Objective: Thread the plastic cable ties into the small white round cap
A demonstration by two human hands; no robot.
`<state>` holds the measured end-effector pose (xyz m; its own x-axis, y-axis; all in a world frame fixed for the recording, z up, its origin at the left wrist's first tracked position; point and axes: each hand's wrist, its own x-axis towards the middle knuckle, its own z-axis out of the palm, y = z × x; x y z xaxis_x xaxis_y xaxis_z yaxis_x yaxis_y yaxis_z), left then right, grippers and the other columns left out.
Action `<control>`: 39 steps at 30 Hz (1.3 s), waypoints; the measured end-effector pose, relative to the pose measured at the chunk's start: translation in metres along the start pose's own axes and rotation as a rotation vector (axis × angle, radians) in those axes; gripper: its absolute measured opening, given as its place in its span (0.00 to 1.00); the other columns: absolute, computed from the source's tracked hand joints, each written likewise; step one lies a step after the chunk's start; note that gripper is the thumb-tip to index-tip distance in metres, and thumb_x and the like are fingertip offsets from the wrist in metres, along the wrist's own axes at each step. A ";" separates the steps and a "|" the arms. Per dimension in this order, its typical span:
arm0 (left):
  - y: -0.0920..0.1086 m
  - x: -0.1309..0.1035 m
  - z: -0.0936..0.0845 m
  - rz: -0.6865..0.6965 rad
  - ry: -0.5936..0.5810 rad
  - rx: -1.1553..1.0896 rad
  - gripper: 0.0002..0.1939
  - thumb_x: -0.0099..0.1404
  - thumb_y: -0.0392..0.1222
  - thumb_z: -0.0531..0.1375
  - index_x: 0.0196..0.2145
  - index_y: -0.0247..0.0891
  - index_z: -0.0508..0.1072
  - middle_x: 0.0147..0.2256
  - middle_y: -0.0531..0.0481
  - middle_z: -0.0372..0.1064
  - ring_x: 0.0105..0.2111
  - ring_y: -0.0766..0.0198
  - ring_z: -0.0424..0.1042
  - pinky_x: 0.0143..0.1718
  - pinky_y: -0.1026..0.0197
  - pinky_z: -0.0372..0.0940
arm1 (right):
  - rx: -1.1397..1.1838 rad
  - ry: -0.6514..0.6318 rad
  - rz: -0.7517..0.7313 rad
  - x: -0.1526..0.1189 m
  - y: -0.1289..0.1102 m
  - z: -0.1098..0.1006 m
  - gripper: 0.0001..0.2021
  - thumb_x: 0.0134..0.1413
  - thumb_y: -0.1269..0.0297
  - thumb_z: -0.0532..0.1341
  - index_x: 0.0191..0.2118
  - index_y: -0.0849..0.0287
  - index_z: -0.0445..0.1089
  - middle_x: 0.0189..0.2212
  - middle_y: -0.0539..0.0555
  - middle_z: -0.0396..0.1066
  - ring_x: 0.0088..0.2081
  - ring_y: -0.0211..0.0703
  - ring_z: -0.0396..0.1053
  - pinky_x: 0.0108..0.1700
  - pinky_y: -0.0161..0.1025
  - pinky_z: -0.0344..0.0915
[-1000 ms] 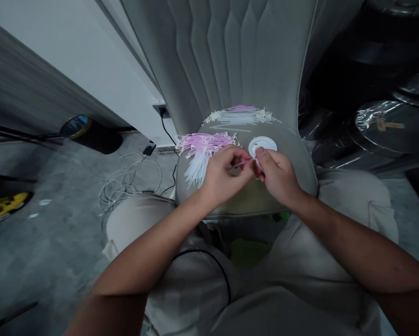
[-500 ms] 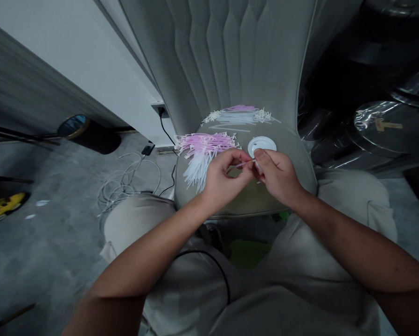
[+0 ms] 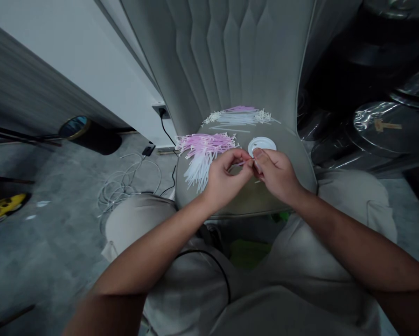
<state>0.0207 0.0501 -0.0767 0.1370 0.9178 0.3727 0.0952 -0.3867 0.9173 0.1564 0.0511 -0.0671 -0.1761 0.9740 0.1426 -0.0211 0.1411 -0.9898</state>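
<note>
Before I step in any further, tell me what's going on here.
Over a chair seat, a person pinches a thin pink stick in the left hand. The right hand meets it at the fingertips; whatever that hand grips is hidden. A round white dish sits just beyond the right hand. A pink-and-white pile lies beside the left hand, and another bundle of sticks lies toward the backrest.

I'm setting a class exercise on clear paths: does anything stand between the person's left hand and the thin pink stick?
Nothing visible does: the left hand pinches the thin pink stick directly. The round white dish or lid lies beyond the right hand, not in between.
</note>
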 end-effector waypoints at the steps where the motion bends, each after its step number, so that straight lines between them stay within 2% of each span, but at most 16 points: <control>1: 0.001 0.001 0.000 -0.006 -0.002 -0.005 0.01 0.62 0.35 0.58 0.32 0.37 0.69 0.29 0.52 0.70 0.29 0.69 0.71 0.34 0.63 0.69 | 0.003 0.003 0.002 0.001 0.001 0.000 0.24 0.61 0.47 0.54 0.20 0.58 0.57 0.16 0.45 0.54 0.20 0.32 0.51 0.23 0.35 0.51; 4: 0.005 0.006 -0.001 -0.014 -0.018 0.029 0.01 0.62 0.35 0.59 0.32 0.37 0.70 0.29 0.52 0.71 0.29 0.69 0.70 0.34 0.64 0.68 | 0.032 0.040 0.011 0.003 0.003 -0.002 0.24 0.59 0.46 0.55 0.19 0.58 0.56 0.16 0.45 0.53 0.19 0.32 0.51 0.23 0.35 0.50; 8: 0.011 0.013 -0.011 0.085 -0.018 0.198 0.02 0.60 0.37 0.61 0.33 0.37 0.72 0.28 0.52 0.70 0.29 0.69 0.68 0.33 0.65 0.66 | 0.138 0.083 0.019 0.007 0.003 -0.004 0.25 0.59 0.47 0.56 0.18 0.58 0.55 0.15 0.45 0.53 0.18 0.31 0.50 0.22 0.35 0.48; 11: 0.007 0.015 -0.021 0.148 0.002 0.280 0.05 0.59 0.38 0.63 0.35 0.37 0.72 0.31 0.51 0.70 0.31 0.68 0.69 0.34 0.64 0.66 | 0.266 0.072 0.118 0.009 -0.003 -0.007 0.26 0.57 0.44 0.56 0.19 0.57 0.54 0.13 0.44 0.50 0.15 0.30 0.46 0.20 0.35 0.44; 14: -0.003 0.013 -0.024 0.135 0.011 0.278 0.08 0.58 0.38 0.64 0.37 0.38 0.72 0.31 0.52 0.69 0.30 0.68 0.68 0.34 0.64 0.66 | 0.365 0.031 0.245 0.011 -0.008 -0.009 0.27 0.56 0.39 0.54 0.19 0.56 0.52 0.11 0.42 0.47 0.13 0.29 0.41 0.18 0.35 0.40; 18: -0.009 0.009 -0.014 0.093 -0.011 0.146 0.12 0.59 0.37 0.64 0.42 0.38 0.72 0.32 0.52 0.70 0.30 0.69 0.69 0.34 0.65 0.67 | 0.412 0.020 0.260 0.010 -0.004 -0.006 0.26 0.56 0.42 0.56 0.19 0.57 0.53 0.11 0.42 0.48 0.13 0.29 0.43 0.18 0.34 0.40; 21: -0.004 0.007 -0.007 0.173 0.004 0.123 0.08 0.61 0.37 0.63 0.39 0.39 0.73 0.32 0.51 0.70 0.32 0.69 0.69 0.35 0.65 0.67 | 0.371 0.020 0.230 0.007 0.004 -0.002 0.24 0.56 0.46 0.59 0.19 0.58 0.55 0.12 0.43 0.51 0.14 0.29 0.46 0.19 0.33 0.42; 24: 0.001 0.007 -0.007 0.234 0.040 0.196 0.02 0.62 0.37 0.62 0.34 0.38 0.73 0.31 0.51 0.70 0.33 0.67 0.69 0.36 0.64 0.66 | 0.270 0.022 0.169 0.003 0.007 -0.001 0.24 0.58 0.47 0.57 0.18 0.58 0.56 0.13 0.44 0.53 0.16 0.29 0.49 0.20 0.34 0.45; 27: 0.003 0.008 -0.010 0.246 0.022 0.269 0.02 0.61 0.37 0.62 0.33 0.38 0.72 0.30 0.50 0.69 0.32 0.67 0.69 0.34 0.63 0.66 | 0.207 0.023 0.118 0.001 0.006 -0.002 0.24 0.59 0.48 0.56 0.18 0.58 0.56 0.14 0.44 0.53 0.17 0.30 0.50 0.21 0.34 0.48; 39: 0.009 0.010 -0.015 0.404 -0.022 0.358 0.04 0.59 0.31 0.61 0.30 0.37 0.70 0.27 0.53 0.68 0.28 0.68 0.67 0.31 0.64 0.63 | -0.036 -0.033 0.080 -0.003 -0.005 -0.005 0.23 0.62 0.51 0.53 0.19 0.57 0.56 0.15 0.44 0.54 0.19 0.32 0.52 0.24 0.35 0.50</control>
<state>0.0081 0.0568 -0.0624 0.2526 0.6887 0.6796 0.3601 -0.7188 0.5947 0.1622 0.0479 -0.0627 -0.2078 0.9762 0.0625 0.0291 0.0700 -0.9971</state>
